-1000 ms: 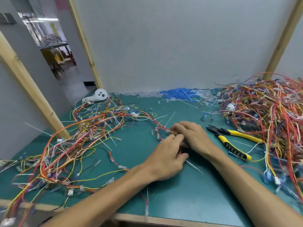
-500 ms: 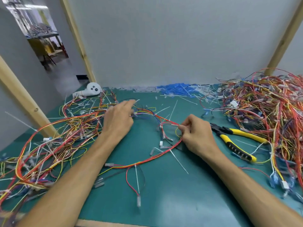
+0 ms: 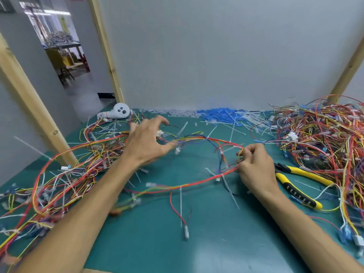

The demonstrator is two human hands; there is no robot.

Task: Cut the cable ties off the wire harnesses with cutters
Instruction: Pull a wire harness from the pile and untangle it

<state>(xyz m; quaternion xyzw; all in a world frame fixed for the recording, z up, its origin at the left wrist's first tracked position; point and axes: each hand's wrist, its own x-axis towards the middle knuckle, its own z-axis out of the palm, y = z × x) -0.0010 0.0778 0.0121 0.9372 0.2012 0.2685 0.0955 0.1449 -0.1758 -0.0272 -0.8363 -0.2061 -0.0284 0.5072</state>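
Wires (image 3: 197, 183) litter green mat (image 3: 157, 245); grey wall (image 3: 206, 56) behind.

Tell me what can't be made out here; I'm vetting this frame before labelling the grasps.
Head view only.
Left hand: motion blur; whether it grips the wire harness is unclear.
Right hand: curled fingers hide the exact pinch on the harness.
Cable ties: too small and blurred to count.
Wire pile: cut off by the right edge.
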